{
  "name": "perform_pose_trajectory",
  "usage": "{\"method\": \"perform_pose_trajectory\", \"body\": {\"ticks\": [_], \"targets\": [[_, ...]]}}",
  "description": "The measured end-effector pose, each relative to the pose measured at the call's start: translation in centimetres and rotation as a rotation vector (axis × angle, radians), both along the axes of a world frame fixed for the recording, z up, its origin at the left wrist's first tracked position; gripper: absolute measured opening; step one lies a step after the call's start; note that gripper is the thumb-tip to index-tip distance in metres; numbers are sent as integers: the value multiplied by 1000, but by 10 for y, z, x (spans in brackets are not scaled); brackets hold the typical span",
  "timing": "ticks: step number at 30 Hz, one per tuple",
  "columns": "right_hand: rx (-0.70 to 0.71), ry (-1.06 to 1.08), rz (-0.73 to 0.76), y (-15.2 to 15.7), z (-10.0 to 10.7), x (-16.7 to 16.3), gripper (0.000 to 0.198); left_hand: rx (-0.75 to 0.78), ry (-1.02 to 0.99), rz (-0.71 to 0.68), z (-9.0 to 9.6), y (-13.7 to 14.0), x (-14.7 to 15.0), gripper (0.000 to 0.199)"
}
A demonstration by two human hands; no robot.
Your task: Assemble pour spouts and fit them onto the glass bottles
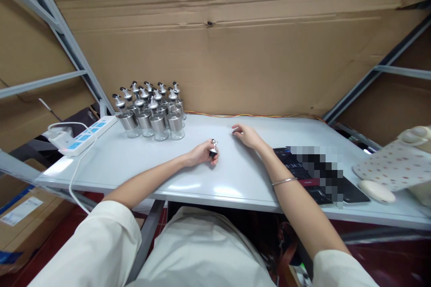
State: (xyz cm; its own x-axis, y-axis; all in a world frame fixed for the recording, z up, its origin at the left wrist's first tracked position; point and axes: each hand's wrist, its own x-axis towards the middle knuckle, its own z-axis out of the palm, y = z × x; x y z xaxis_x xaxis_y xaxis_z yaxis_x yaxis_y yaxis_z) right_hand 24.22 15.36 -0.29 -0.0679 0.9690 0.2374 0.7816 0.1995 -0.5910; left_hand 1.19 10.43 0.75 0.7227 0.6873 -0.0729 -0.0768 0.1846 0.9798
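Observation:
My left hand point(199, 154) is closed around a small silver-and-black bottle pourer spout point(213, 148), just above the middle of the white table point(202, 179). To its right, my right hand point(248, 136) is held over the tabletop with its fingers loosely bent and apart, and nothing shows in it. Several glass oil bottles point(158, 126) with steel sleeves and silver-and-black pourer tops stand upright in a cluster at the back left, apart from both hands.
A white power strip point(89, 136) with a cable lies at the left edge. On the right are a dark tablet point(292, 166), partly blurred, a white rounded case point(377, 191) and a dotted bag point(397, 166). Cardboard point(235, 63) and thin wires point(235, 115) line the back.

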Motion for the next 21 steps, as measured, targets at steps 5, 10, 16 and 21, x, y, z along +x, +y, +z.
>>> {"method": "perform_pose_trajectory", "body": {"ticks": [5,10,16,21], "targets": [[42,-115,-3,-1,-1,6,32,109,-11,163,-7,1,4,16],[24,-174,41,-1,0,9,32,189,7,321,-4,0,5,16],[11,-148,89,-6,7,5,29,271,75,424,-8,7,4,11],[16,-8,192,-25,29,-15,28,356,130,435,-15,10,2,13]]}}
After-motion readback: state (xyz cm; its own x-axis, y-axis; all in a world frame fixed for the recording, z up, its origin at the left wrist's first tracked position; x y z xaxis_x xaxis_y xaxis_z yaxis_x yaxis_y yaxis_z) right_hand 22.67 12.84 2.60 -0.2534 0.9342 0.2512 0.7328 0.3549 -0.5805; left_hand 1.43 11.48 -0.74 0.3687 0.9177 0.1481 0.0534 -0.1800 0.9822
